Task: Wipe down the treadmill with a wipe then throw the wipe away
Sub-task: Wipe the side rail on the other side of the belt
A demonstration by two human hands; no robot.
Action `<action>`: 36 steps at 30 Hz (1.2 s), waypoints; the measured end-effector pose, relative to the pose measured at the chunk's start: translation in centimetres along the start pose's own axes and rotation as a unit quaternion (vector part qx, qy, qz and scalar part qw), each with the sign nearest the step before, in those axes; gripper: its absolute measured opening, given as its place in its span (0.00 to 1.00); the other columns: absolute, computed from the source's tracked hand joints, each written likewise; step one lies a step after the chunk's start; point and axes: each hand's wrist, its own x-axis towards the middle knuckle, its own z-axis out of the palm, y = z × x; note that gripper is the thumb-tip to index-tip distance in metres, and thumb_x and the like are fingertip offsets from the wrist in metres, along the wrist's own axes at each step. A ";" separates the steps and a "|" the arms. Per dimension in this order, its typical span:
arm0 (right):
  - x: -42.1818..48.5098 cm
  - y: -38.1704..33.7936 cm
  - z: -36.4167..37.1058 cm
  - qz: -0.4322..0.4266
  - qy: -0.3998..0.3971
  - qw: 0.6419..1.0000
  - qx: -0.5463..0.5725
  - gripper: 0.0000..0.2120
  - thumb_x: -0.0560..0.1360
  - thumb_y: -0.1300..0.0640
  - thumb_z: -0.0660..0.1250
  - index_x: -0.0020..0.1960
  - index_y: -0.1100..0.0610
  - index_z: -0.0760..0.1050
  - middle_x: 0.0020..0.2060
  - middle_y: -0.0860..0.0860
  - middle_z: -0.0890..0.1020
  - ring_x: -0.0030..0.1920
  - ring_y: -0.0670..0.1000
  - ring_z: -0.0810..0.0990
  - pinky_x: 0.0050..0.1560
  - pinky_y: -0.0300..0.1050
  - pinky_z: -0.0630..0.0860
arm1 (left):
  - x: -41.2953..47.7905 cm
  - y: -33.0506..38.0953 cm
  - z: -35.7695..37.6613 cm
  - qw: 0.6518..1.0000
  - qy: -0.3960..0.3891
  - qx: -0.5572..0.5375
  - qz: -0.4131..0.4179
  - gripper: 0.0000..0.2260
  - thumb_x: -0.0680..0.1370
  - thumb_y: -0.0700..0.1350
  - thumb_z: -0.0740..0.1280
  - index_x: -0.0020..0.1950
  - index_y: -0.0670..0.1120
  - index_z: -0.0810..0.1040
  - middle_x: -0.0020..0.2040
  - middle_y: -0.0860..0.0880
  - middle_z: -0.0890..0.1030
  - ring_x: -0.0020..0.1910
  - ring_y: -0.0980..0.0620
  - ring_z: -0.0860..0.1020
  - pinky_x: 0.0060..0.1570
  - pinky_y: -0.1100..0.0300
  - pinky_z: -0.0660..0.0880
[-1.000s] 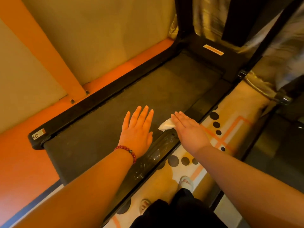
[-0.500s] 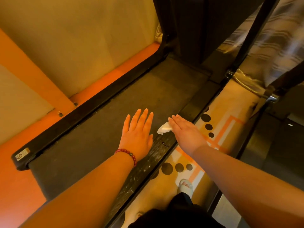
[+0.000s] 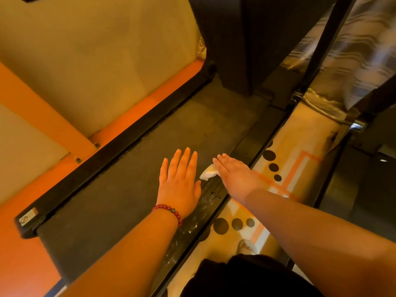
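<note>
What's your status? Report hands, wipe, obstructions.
Left hand flat on treadmill belt, holding nothing. Right hand flat, fingers straight, pressing wipe down at belt's right edge by side rail. No obstacle visible on rail ahead.

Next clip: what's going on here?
A person leans over a treadmill. The right hand presses a white wipe flat where the belt meets the right side rail. The left hand, a red bead bracelet at its wrist, rests flat on the belt. The wipe is not yet thrown away.
</note>
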 end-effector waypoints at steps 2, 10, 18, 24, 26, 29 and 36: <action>0.3 -1.4 0.5 -0.004 0.006 1.000 -0.003 0.31 0.82 0.60 0.54 0.79 0.54 0.41 0.79 0.52 0.47 0.78 0.51 0.44 0.76 0.46 0.46 | -0.8 -1.5 -0.2 1.000 -0.006 0.001 -0.003 0.32 0.82 0.57 0.53 0.78 0.50 0.38 0.79 0.49 0.40 0.78 0.47 0.38 0.70 0.48 0.33; 2.3 -7.2 1.5 -0.058 0.014 0.998 -0.002 0.31 0.82 0.63 0.54 0.79 0.55 0.43 0.79 0.53 0.49 0.78 0.52 0.46 0.76 0.47 0.48 | -4.5 -7.3 1.0 0.997 -0.021 -0.003 -0.068 0.32 0.82 0.57 0.54 0.79 0.49 0.41 0.80 0.48 0.43 0.78 0.47 0.40 0.70 0.48 0.35; 4.6 -9.9 3.2 -0.143 -0.010 0.989 -0.027 0.32 0.81 0.63 0.58 0.79 0.55 0.46 0.78 0.53 0.53 0.78 0.52 0.48 0.76 0.48 0.51 | -7.7 -10.3 3.0 0.988 -0.040 -0.021 -0.150 0.32 0.82 0.57 0.53 0.79 0.49 0.40 0.80 0.48 0.42 0.78 0.47 0.40 0.70 0.48 0.35; 7.6 -10.2 5.6 -0.201 -0.047 0.977 -0.048 0.33 0.81 0.63 0.58 0.79 0.55 0.44 0.79 0.52 0.51 0.78 0.52 0.47 0.76 0.48 0.50 | -8.3 -10.6 6.8 0.974 -0.053 -0.039 -0.217 0.31 0.82 0.57 0.52 0.79 0.49 0.39 0.80 0.48 0.42 0.78 0.46 0.40 0.70 0.48 0.34; 8.6 -9.9 6.6 -0.215 -0.052 0.973 -0.063 0.33 0.81 0.63 0.58 0.79 0.55 0.43 0.79 0.53 0.50 0.78 0.53 0.46 0.76 0.48 0.50 | -8.1 -10.2 8.5 0.968 -0.052 -0.052 -0.238 0.31 0.82 0.57 0.53 0.79 0.49 0.39 0.80 0.48 0.42 0.78 0.46 0.40 0.71 0.48 0.35; 9.7 -8.9 8.5 -0.223 -0.052 0.971 -0.070 0.33 0.80 0.63 0.60 0.79 0.55 0.45 0.78 0.53 0.52 0.78 0.53 0.48 0.76 0.49 0.51 | -7.3 -9.7 11.1 0.961 -0.055 -0.074 -0.260 0.31 0.82 0.56 0.53 0.79 0.49 0.40 0.80 0.47 0.43 0.78 0.46 0.40 0.73 0.47 0.37; 12.7 -6.6 14.7 -0.229 -0.058 0.969 -0.066 0.30 0.81 0.63 0.59 0.79 0.56 0.49 0.78 0.54 0.55 0.78 0.53 0.50 0.75 0.50 0.53 | -5.7 -9.0 18.6 0.957 -0.047 -0.085 -0.273 0.32 0.82 0.56 0.54 0.79 0.48 0.41 0.80 0.47 0.44 0.78 0.45 0.42 0.71 0.47 0.36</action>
